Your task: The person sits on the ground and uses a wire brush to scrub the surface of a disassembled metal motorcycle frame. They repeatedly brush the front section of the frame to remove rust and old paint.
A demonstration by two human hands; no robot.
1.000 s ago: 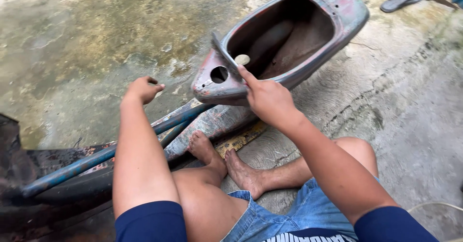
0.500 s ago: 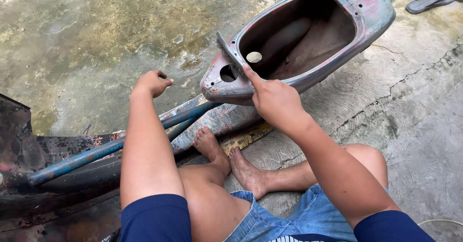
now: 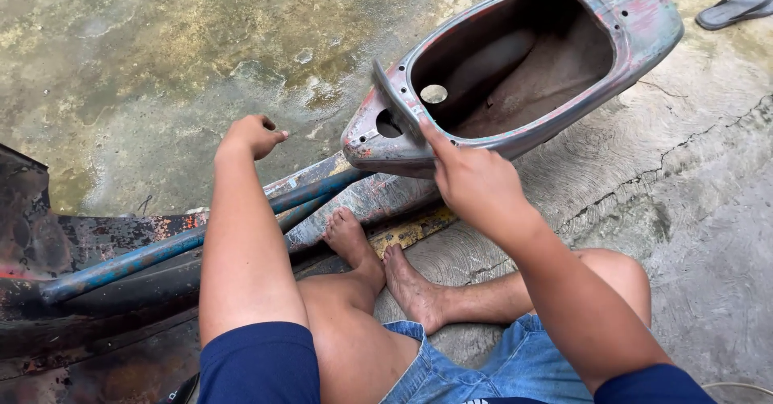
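the right hand [image 3: 475, 182] rests against the near rim of the old scooter body shell [image 3: 523, 66], thumb and fingers pinching a thin dark metal strip [image 3: 394, 102] that sticks up from the rim; what kind of part it is i cannot tell. the shell lies ahead of this grip, its long axis running away up and to the right, open hollow facing up. the left hand [image 3: 251, 136] is curled shut into a loose fist well off to the left, above the blue frame tube [image 3: 161, 251]; whether it holds anything small is hidden. the right is clearly the nearer hand. bare wet concrete floor [image 3: 161, 66] gives open room left of the shell; a sandal [image 3: 737, 8] lies beyond its far end. bare feet [image 3: 378, 259] sit just under the grip.
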